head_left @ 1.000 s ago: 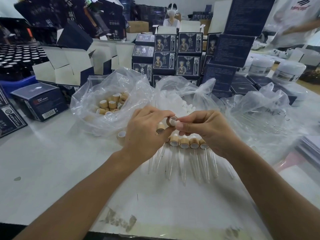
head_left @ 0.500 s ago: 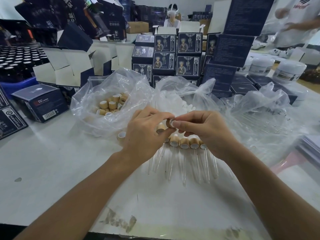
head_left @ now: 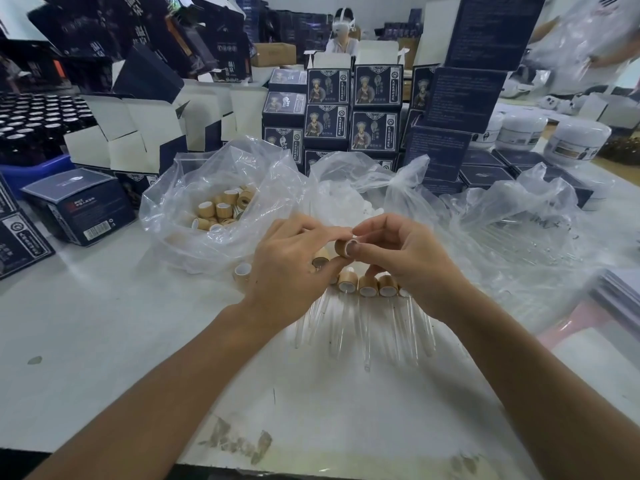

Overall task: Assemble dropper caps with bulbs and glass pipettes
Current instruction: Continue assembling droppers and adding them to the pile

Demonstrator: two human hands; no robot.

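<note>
Bamboo-coloured cap (head_left: 343, 247) pinched between both hands' fingers (head_left: 332, 233).

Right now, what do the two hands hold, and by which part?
Both hands pinch one bamboo cap: left hand by its side wall, right hand at its open white-lined end. The left also holds a spare cap.

Looking like matt, light wood: dropper caps (head_left: 348, 281), white-lined inside. Showing clear, glossy glass: pipettes (head_left: 367, 327). Crinkling and gleaming, thin transparent plastic: bags (head_left: 194, 202). Appearing smooth printed cardboard, dark blue outside, plain white within: boxes (head_left: 377, 131). Wearing scuffed, matt white: table (head_left: 104, 334).
</note>
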